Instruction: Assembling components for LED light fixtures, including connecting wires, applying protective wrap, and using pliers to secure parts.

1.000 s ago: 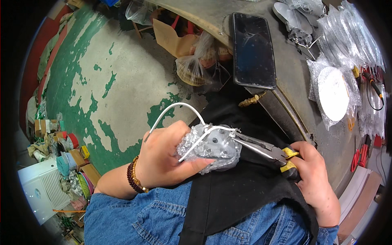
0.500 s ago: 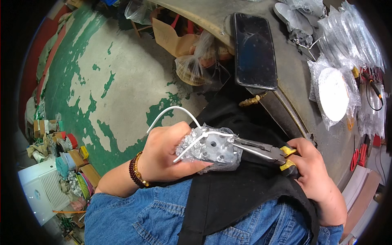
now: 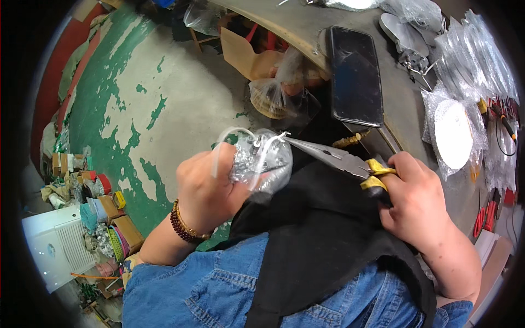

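A person in blue denim (image 3: 219, 295) and a black apron (image 3: 322, 229) works at the corner of a cluttered bench (image 3: 402, 104), a plastic-wrapped grey piece (image 3: 278, 167) raised in front of the body above the apron and floor. The left hand (image 3: 208, 186), a beaded bracelet (image 3: 185, 225) at its wrist, has its fingers curled firmly around the wrapped piece, the thumb along the lower side. A white wire (image 3: 262, 156) crosses the front of the piece, with another pale, blurred loop arching over the knuckles. The right hand (image 3: 413, 202) folds its fingers around the yellow-and-black handles of a pair of long-nosed pliers (image 3: 340, 160), whose narrow tips point left and reach the wire's upper end; whether they pinch it cannot be told.

On the bench, a dark-screened phone (image 3: 356, 76) lies near the edge, with a grey metal part (image 3: 407, 35) beyond it to the right. Farther right, a white oval (image 3: 453, 134) sits in bubble wrap beside a row of clear-wrapped packages (image 3: 473, 54). Under the bench edge, an open cardboard box (image 3: 238, 54) stands near a clear bag (image 3: 270, 101). Worn green paint patches the floor (image 3: 191, 87) at left.
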The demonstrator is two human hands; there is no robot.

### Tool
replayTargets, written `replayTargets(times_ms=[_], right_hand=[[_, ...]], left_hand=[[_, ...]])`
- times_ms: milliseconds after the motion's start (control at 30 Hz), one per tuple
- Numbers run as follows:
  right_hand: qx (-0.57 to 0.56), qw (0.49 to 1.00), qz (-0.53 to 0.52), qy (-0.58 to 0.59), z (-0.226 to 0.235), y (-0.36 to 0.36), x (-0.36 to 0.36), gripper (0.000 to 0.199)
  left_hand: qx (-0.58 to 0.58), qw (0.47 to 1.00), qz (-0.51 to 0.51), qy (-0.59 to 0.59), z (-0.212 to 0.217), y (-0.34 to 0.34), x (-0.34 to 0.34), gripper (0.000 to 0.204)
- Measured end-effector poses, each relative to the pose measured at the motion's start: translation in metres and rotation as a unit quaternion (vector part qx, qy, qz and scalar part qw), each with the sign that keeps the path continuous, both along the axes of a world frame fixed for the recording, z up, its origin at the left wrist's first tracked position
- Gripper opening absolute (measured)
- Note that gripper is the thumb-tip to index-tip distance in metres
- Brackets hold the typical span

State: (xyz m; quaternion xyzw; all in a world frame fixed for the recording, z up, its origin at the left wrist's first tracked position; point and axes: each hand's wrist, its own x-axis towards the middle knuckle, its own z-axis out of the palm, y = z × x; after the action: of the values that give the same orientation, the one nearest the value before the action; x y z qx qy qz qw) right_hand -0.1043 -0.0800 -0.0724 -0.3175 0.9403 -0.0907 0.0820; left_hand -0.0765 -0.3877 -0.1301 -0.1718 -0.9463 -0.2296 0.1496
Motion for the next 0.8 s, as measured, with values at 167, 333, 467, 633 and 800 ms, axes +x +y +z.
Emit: replayTargets(times_ms=[167,333,467,633,800], right_hand=[[-0.077,0.994,0.021,-0.068,0.003,-0.009,0.000,0.031],[-0.157,0.975,-0.040,-0.150,0.001,-0.013,-0.005,0.035],[-0.157,0.969,-0.014,-0.189,0.008,-0.017,-0.007,0.035],[-0.156,0.963,-0.009,-0.219,0.005,-0.022,-0.008,0.036],[-0.159,0.957,-0.007,-0.241,0.002,-0.023,-0.008,0.035]], left_hand=[[0.158,0.986,0.053,-0.024,0.006,-0.019,0.001,0.038],[0.053,0.999,-0.009,-0.002,0.022,-0.030,-0.001,0.033],[0.022,1.000,-0.007,0.008,0.025,-0.031,0.004,0.039],[0.016,0.999,-0.030,0.036,0.021,-0.029,-0.002,0.034],[-0.008,0.999,-0.016,0.036,0.019,-0.031,0.001,0.031]])
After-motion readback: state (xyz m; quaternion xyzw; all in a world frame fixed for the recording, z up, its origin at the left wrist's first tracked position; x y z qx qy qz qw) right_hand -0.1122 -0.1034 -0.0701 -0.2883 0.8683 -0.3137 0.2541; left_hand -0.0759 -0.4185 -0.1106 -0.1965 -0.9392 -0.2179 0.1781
